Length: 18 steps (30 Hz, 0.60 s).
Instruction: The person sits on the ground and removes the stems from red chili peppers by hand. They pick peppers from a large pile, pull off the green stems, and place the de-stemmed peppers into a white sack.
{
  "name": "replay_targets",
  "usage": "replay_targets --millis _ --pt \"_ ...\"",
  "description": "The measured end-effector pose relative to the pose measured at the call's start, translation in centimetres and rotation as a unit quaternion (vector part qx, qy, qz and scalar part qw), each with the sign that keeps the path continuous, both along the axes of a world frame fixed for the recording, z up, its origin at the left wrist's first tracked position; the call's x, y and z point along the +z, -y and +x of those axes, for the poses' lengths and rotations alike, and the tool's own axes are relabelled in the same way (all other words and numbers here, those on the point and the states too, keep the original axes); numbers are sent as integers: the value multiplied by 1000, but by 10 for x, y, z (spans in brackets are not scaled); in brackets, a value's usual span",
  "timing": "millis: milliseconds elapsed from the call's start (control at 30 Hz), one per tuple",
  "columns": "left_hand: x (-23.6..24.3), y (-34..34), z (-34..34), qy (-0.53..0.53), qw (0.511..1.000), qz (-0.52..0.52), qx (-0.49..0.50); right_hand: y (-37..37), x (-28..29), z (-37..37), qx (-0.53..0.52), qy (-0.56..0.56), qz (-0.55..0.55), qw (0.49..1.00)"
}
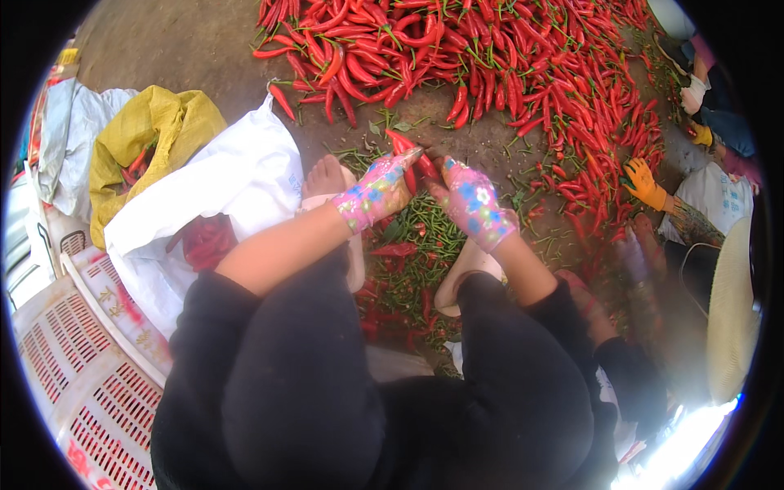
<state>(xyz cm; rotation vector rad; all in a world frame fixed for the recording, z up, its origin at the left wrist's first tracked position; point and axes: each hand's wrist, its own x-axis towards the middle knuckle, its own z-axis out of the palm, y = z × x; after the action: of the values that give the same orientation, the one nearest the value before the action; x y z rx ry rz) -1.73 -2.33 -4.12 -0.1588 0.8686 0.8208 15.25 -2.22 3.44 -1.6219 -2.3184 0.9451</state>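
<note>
My left hand (380, 192), in a pink flowered glove with bare fingertips, is closed around a few red chili peppers (399, 142). My right hand (476, 202) wears a matching glove, its fingers closed at the end of a red chili pepper (426, 168) that lies between both hands. The fingertips partly cover the peppers' ends. Below the hands, between my shoes, is a heap of green pepper stems (420, 237) mixed with red bits. A large pile of red chili peppers (457, 49) spreads over the ground beyond my hands.
At my left stand an open white sack (237, 163) with red contents and a yellow sack (155, 122) holding peppers. A pale slatted plastic crate (69, 343) is at lower left. On the right, other people sit by the pile; one wears an orange glove (645, 184). A straw hat (731, 310) is nearby.
</note>
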Motion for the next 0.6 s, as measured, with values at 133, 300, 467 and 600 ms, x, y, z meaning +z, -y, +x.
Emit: replay_targets --millis 133,300,467,600 --pt "17 6 -7 -70 995 5 -76 5 4 -3 74 65 12 995" --pt "21 11 -17 -55 998 -14 -34 10 8 6 281 9 -23 959" --pt "18 5 -26 -152 988 -31 9 -26 -10 29 199 169 33 965" --pt "13 9 -30 -147 989 26 -21 -81 -55 29 102 203 139 964"
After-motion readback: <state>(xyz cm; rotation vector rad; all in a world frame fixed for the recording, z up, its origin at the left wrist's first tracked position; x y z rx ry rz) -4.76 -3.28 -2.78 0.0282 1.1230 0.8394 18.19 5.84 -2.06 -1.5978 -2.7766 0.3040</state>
